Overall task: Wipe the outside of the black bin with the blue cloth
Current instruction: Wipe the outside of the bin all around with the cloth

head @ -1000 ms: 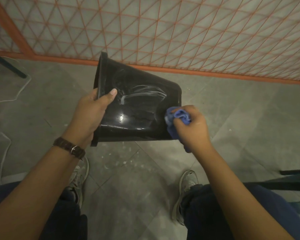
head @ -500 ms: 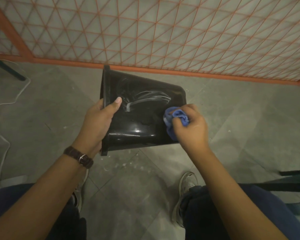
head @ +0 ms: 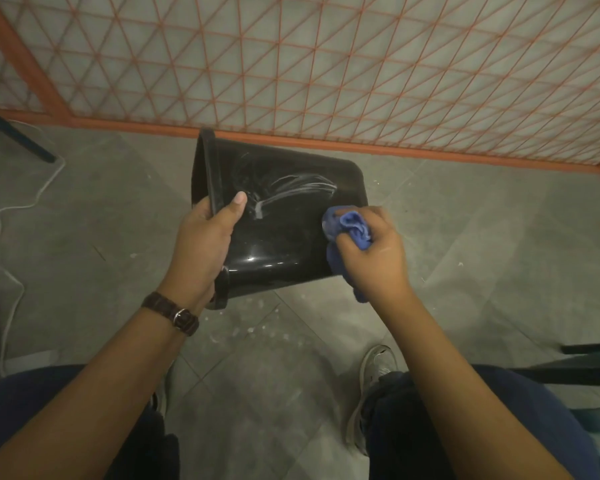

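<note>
The left hand grips the rim of the glossy black plastic bin, which is held on its side, thumb across its wall. At the bin's base end, the right hand clutches a bunched blue cloth, seemingly pressed against the wall.

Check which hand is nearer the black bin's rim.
Left. The left hand grips the rim itself; the right hand presses the blue cloth against the black bin at its base end.
</note>
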